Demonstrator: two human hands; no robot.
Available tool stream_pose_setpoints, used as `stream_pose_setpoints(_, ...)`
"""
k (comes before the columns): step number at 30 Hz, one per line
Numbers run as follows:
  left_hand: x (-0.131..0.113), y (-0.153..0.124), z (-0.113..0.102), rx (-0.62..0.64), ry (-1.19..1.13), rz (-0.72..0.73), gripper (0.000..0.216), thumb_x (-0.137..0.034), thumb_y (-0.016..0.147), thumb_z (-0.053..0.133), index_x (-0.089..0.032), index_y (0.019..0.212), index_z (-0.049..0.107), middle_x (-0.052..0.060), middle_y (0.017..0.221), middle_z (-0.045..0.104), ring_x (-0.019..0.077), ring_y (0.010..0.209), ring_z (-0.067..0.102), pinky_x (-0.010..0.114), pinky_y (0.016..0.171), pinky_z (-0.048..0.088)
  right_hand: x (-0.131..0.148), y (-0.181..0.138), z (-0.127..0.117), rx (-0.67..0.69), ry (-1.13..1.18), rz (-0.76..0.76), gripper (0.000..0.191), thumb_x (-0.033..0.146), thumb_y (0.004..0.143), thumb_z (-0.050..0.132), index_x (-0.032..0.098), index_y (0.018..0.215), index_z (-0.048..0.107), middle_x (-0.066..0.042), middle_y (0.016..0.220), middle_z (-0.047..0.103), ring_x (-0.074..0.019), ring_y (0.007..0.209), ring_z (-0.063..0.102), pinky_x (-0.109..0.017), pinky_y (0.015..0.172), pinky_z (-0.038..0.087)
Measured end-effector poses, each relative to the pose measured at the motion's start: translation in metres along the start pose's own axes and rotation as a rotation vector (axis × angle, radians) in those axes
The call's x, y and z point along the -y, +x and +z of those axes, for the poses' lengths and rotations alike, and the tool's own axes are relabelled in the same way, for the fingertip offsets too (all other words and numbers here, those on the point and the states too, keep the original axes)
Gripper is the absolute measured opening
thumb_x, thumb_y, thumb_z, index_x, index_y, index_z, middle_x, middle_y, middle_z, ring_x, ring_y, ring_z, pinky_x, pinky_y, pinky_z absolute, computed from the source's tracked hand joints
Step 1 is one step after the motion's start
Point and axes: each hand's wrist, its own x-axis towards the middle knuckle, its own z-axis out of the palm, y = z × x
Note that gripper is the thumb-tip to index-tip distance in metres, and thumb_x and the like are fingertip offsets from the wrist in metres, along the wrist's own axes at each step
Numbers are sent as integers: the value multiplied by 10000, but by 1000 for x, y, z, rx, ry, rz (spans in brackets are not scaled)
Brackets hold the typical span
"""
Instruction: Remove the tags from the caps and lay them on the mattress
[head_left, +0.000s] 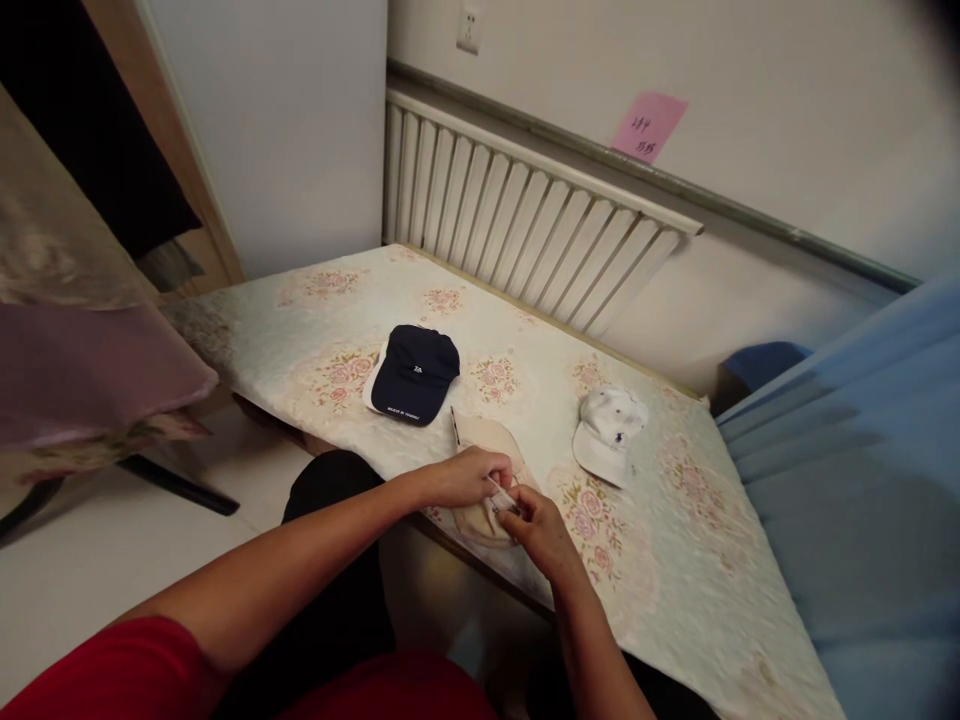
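A navy cap [414,372] lay before me on the floral tablecloth [675,560], and a white cap [607,432] sat well apart to its right. Behind the table I saw a white radiator [517,225], with a pink sticky note [649,125] on the wall above.

Navy cap [413,373], white cap [607,433], beige cap [484,480], rose-patterned tablecloth [675,560].

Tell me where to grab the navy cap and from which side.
Pinch the navy cap by its brim, coming from the near edge of the table. It lies crown up, flat brim pointing toward you, so fingers can likely slide under its front edge; the crown would probably crumple.
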Motion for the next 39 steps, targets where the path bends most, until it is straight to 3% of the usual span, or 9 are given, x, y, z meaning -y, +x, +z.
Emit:
stream_pose_setpoints(4,-13,17,-12,-72,21,40,226,-56,708,473,-164,844,619,-2,787,618,131,754,541,217,685,400,1,10,3,-10,162,20,167,316,654,682,188,711,592,64,535,503,-89,475,390,-223,465,296)
stream_pose_setpoints(8,-32,36,-36,-422,47,61,210,-49,708,483,-166,841,596,35,922,615,152,882,544,245,774,420,20,30,-2,-83,346,-17,245,361,613,710,193,721,567,58,521,527,-90,438,421,-227,449,337)
stream_pose_setpoints(12,-31,27,-43,-738,-43,-39,178,-87,751,447,-185,831,573,10,841,605,138,807,554,247,745,424,58,66,-23,-213,505,-121,266,327,542,751,203,682,561,35,557,576,-118,483,508,-263,500,439)
stream_pose_setpoints(18,-10,1,-25,-763,-153,-161,139,-118,740,437,-188,778,551,-3,757,583,135,718,555,246,666,423,142,123,-66,-487,722,-397,273,195,536,755,204,651,507,52,592,566,-103,552,552,-263,612,508)
stream_pose_setpoints(22,-9,-3,-13,-727,-349,-150,143,-144,759,409,-186,806,537,-5,764,585,123,652,578,246,624,437,177,112,-67,-710,870,-652,258,230,631,696,226,789,491,74,727,576,-86,690,587,-255,764,513)
stream_pose_setpoints(25,-13,-3,-2,-714,-442,-124,112,-195,788,434,-187,837,534,5,802,602,127,656,591,253,628,455,163,86,-44,-749,942,-676,233,216,665,684,208,836,525,53,811,593,-93,772,602,-264,787,512)
stream_pose_setpoints(32,-15,-6,22,-747,-383,-128,160,-245,792,497,-175,913,575,38,860,621,173,817,594,278,722,458,66,44,26,-760,1049,-216,158,172,661,661,193,725,518,78,673,530,-85,653,566,-234,674,517)
stream_pose_setpoints(35,-16,-7,29,-746,-388,-180,161,-226,764,509,-167,898,576,46,888,624,178,847,588,280,755,450,45,34,39,-734,1064,-107,161,190,664,666,197,756,534,70,678,562,-90,638,576,-217,640,505)
stream_pose_setpoints(39,-16,-6,41,-651,-419,-217,102,-248,765,511,-177,821,558,10,788,606,152,737,567,264,707,437,34,29,47,-641,1067,-5,243,221,641,692,204,843,559,51,718,610,-113,661,602,-234,648,503)
